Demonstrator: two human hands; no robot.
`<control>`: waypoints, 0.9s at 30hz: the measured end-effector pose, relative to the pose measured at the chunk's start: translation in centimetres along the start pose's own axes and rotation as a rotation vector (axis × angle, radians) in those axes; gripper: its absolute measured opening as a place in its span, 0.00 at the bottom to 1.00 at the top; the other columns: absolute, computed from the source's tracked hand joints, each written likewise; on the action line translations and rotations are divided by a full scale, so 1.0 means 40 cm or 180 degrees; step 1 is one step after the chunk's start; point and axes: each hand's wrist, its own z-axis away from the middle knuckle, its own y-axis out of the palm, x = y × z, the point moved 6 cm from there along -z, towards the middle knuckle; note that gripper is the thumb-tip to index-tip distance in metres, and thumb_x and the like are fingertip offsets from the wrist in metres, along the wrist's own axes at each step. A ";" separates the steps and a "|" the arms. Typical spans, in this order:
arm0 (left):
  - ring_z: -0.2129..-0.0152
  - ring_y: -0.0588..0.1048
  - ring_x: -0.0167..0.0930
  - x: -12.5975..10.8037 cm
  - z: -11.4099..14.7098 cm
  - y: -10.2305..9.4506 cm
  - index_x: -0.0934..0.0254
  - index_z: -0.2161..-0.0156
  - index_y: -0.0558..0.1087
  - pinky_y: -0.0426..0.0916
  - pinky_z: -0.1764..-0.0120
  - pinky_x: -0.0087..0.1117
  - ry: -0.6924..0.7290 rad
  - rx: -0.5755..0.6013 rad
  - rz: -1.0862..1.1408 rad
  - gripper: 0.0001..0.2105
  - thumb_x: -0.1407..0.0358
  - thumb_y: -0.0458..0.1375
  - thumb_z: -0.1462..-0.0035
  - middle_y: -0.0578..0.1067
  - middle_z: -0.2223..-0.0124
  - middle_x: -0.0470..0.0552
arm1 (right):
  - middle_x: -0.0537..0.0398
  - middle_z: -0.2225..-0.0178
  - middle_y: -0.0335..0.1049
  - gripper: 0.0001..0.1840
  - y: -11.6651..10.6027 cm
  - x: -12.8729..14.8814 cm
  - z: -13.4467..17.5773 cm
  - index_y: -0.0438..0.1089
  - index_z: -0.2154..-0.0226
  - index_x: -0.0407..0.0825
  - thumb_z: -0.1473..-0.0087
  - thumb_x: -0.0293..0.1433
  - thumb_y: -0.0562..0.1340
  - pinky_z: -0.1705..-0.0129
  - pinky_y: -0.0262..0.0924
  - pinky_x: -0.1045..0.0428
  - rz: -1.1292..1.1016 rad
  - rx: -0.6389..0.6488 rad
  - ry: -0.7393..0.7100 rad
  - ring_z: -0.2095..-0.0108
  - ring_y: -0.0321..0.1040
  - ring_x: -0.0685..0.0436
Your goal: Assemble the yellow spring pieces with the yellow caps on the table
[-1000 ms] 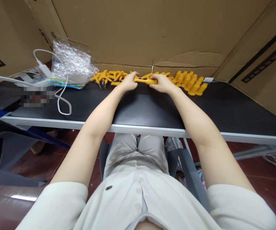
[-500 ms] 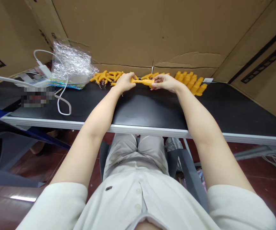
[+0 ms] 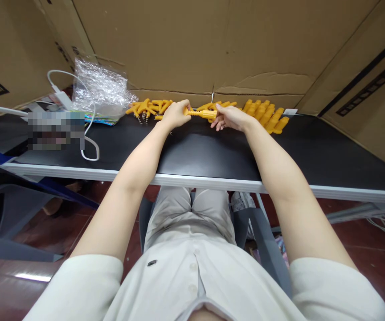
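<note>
My left hand (image 3: pixel 176 113) is closed around one end of an orange plastic corkscrew (image 3: pixel 206 114), held level just above the black table. Its narrow ribbed neck and wider body stick out to the right. At the far end of that body, my right hand (image 3: pixel 230 117) has its fingers spread, thumb above and fingertips below. Whether it touches the end I cannot tell. Behind and left of my left hand lies a heap of orange branched corkscrew handles (image 3: pixel 144 107) with thin metal spirals. Past my right hand, several orange tapered sleeves (image 3: pixel 268 115) lie side by side.
Crumpled clear plastic bags (image 3: pixel 100 84) rest on colourful sheets at the left, near a white cable (image 3: pixel 92 149). Cardboard walls (image 3: pixel 192 49) close off the back and sides. A metal edge strip (image 3: pixel 209 182) runs along the front of the black table (image 3: pixel 206 151).
The fingers of my right hand have come apart from their grip on the corkscrew's body and spread. My left hand keeps its hold in almost the same place.
</note>
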 end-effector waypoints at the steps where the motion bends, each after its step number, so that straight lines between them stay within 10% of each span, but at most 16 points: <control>1: 0.39 0.74 0.51 0.003 -0.001 0.000 0.58 0.65 0.72 0.63 0.32 0.44 -0.0025 -0.0016 0.0072 0.15 0.79 0.64 0.57 0.76 0.60 0.52 | 0.50 0.70 0.79 0.26 -0.001 0.004 0.005 0.70 0.63 0.50 0.23 0.54 0.60 0.69 0.71 0.52 -0.0023 -0.0021 -0.0026 0.77 0.73 0.47; 6: 0.39 0.73 0.51 0.012 -0.004 -0.002 0.59 0.65 0.74 0.64 0.32 0.43 -0.0099 -0.0033 0.0168 0.15 0.79 0.65 0.57 0.76 0.60 0.52 | 0.52 0.66 0.82 0.19 -0.008 0.025 0.026 0.71 0.63 0.49 0.35 0.42 0.77 0.64 0.73 0.52 0.0025 -0.0208 -0.0214 0.73 0.77 0.47; 17: 0.45 0.79 0.51 -0.030 0.014 0.000 0.63 0.46 0.80 0.69 0.40 0.44 0.0048 0.0176 -0.1163 0.20 0.70 0.64 0.44 0.83 0.49 0.57 | 0.49 0.77 0.77 0.30 -0.005 -0.015 -0.012 0.73 0.62 0.46 0.25 0.57 0.60 0.79 0.65 0.55 -0.0153 0.0056 0.0177 0.83 0.71 0.47; 27: 0.50 0.79 0.45 0.003 -0.016 0.014 0.63 0.50 0.80 0.69 0.44 0.39 0.0210 0.0114 -0.0829 0.16 0.63 0.68 0.44 0.81 0.54 0.54 | 0.49 0.78 0.76 0.36 -0.008 -0.011 -0.008 0.76 0.60 0.46 0.30 0.63 0.61 0.77 0.66 0.53 -0.0092 -0.0093 0.0194 0.83 0.70 0.45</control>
